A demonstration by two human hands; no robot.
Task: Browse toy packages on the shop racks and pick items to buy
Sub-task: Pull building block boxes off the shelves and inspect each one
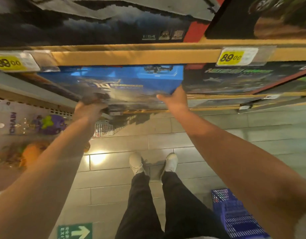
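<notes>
Two hands held one blue toy box (114, 83) in the head view, each taking an opposite end of it. The right hand (174, 99) gripped the box's lower right corner, its thumb lying along the bottom edge and its fingers hidden behind the corner. The left hand (90, 107) gripped the lower left end, its fingers curled over the edge, though blur hid exactly how they lay. Between the two grips the box sat tilted on a lower wooden shelf (217, 96), its top tucked under the shelf edge (131, 56) above. Just beside the right grip stood a dark box with green lettering (235, 78) on the same shelf. Above that grip a yellow price tag reading 89.00 (230, 57) hung on the shelf edge; above and outward of the left grip hung another yellow tag (8, 62). Over the shelf edge stood a large dark box (97, 26). Below the grips lay a tiled floor (183, 140), with white shoes (135, 163) and dark trousers. Below the right forearm stood a blue basket (235, 214).
</notes>
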